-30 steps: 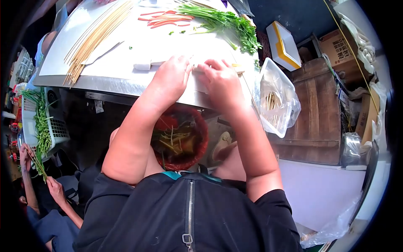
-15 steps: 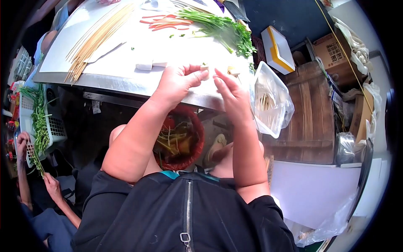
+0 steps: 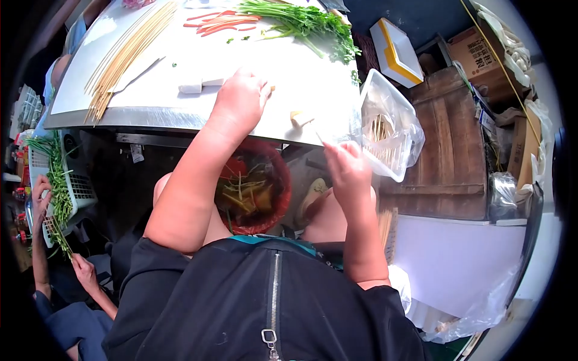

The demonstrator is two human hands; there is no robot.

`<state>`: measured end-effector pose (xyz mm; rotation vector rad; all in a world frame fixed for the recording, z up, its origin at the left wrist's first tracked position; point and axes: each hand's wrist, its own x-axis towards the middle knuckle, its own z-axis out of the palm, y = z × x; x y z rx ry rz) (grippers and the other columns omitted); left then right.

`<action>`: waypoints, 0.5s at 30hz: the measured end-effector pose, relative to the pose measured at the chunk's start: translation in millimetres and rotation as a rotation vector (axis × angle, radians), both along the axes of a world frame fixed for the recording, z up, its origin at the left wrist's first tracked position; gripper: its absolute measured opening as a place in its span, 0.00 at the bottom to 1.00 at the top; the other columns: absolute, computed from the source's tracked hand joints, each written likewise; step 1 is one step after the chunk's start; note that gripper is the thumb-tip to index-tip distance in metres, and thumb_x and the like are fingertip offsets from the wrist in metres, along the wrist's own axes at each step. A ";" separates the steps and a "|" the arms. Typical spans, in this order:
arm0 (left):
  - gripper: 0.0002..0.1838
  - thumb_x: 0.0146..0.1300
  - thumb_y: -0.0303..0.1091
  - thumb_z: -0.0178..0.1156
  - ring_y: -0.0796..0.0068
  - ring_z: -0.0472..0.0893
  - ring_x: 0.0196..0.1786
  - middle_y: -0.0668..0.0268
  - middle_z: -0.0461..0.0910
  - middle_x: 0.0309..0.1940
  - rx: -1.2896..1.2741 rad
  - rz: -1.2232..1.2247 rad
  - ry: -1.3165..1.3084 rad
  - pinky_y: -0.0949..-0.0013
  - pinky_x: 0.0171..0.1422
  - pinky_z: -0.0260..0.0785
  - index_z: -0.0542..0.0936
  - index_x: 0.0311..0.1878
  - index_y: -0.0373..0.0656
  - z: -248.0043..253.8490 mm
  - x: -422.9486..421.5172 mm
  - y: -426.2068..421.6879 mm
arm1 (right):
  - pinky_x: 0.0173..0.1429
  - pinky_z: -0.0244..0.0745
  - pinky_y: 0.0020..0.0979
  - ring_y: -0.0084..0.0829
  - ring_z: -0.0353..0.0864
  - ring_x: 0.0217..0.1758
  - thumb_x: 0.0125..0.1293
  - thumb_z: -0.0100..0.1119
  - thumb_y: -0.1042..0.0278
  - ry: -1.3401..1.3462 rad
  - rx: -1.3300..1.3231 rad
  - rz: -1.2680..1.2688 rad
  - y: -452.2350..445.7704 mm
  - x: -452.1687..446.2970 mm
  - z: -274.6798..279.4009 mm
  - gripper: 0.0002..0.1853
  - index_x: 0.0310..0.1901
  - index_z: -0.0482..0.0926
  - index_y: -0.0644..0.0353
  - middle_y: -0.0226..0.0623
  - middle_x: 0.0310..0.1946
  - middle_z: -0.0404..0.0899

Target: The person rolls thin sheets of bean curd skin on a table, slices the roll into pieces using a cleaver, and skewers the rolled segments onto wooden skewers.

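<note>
Over the white table point(image 3: 150, 103), my left hand point(image 3: 239, 101) has its fingers drawn together and pointing down. A small tan bit shows at its fingertips, too little to name. White roll-like pieces point(image 3: 191, 88) lie just left of that hand. My right hand point(image 3: 349, 165) is at the table's front edge, pinching a thin skewer point(image 3: 320, 136). A pale roll point(image 3: 299, 119) appears to sit on the skewer's far end, low over the table. Farther back are red strips point(image 3: 220, 23) and leafy green herbs point(image 3: 319, 29).
Long bamboo skewers point(image 3: 129, 57) and a knife point(image 3: 139, 73) lie at the table's left. A plastic-lined white tray point(image 3: 394, 162) holds skewers at right. Below stands a red-lined bin point(image 3: 283, 207). At left, another person's hands point(image 3: 84, 271) hold greens by a basket point(image 3: 81, 186).
My hands, close together before with a small piece in the left fingers, have moved apart. The right came back toward me with the skewer and roll; the left reached forward and left.
</note>
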<state>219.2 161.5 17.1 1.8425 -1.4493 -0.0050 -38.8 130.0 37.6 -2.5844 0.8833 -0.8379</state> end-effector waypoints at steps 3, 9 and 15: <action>0.11 0.61 0.33 0.65 0.54 0.81 0.43 0.54 0.81 0.38 -0.002 -0.022 0.005 0.59 0.51 0.74 0.85 0.42 0.36 5.3 3.1 1.2 | 0.34 0.76 0.35 0.39 0.79 0.31 0.61 0.64 0.78 -0.023 0.067 0.010 16.1 -1.1 -1.8 0.11 0.46 0.84 0.60 0.41 0.31 0.77; 0.12 0.61 0.36 0.67 0.56 0.82 0.43 0.55 0.82 0.39 -0.001 -0.001 0.046 0.61 0.50 0.74 0.85 0.42 0.37 5.7 3.3 2.3 | 0.33 0.76 0.35 0.38 0.79 0.30 0.62 0.64 0.75 -0.010 0.066 -0.021 17.8 -0.2 -1.9 0.10 0.45 0.84 0.58 0.38 0.31 0.77; 0.11 0.61 0.35 0.68 0.58 0.82 0.42 0.56 0.82 0.37 -0.001 0.013 0.050 0.63 0.48 0.75 0.85 0.42 0.38 2.9 4.4 2.1 | 0.33 0.76 0.35 0.38 0.80 0.31 0.62 0.63 0.75 0.014 0.051 -0.035 19.9 -2.3 -1.2 0.11 0.46 0.83 0.57 0.38 0.31 0.77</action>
